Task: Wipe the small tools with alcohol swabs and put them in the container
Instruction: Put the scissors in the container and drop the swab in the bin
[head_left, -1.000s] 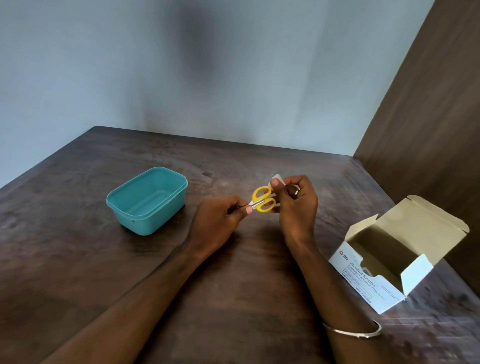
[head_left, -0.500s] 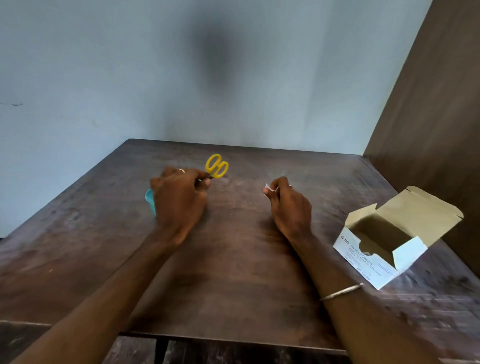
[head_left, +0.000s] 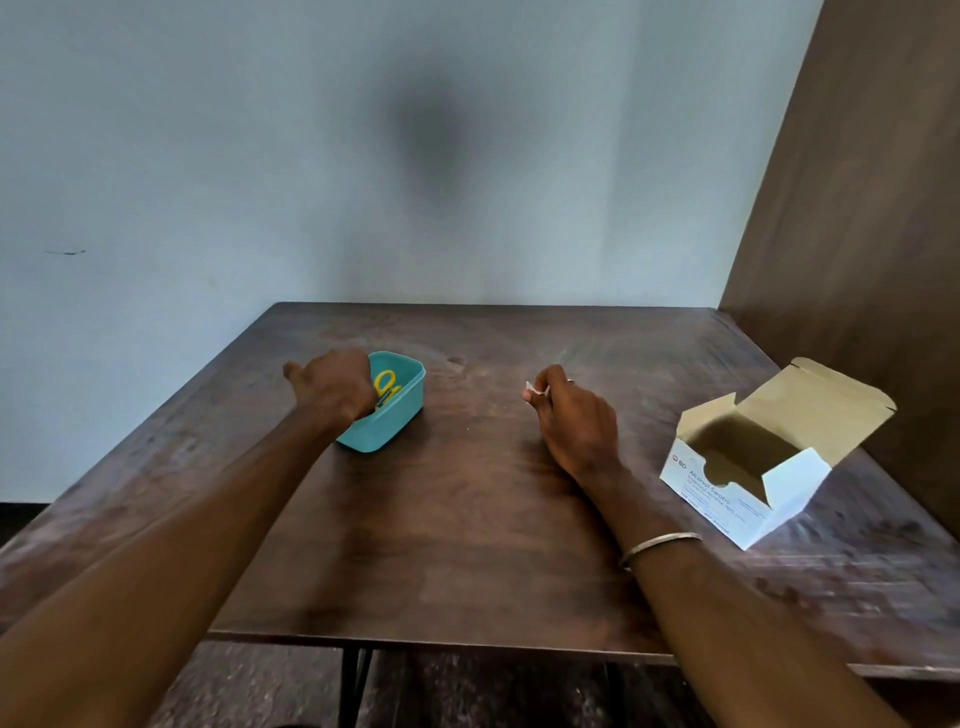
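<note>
Yellow scissors (head_left: 386, 385), one pair, lie in one container (head_left: 395, 423); left hand's (head_left: 332, 387) fingers seemingly hidden, right hand (head_left: 576, 421) pinches one swab (head_left: 532, 386).

"bd" logo, "alcohol swabs" on white carton (head_left: 711, 493)

A dark wooden desk (head_left: 467, 519) stands in a corner against a pale blue-grey wall (head_left: 260, 156). A brown wood-grain panel (head_left: 872, 208) rises at right. The floor (head_left: 249, 686) below looks dark, possibly patterned.

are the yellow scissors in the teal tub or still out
In. The yellow scissors lie inside the teal tub, handles showing above its rim, with the left hand over them.
</note>
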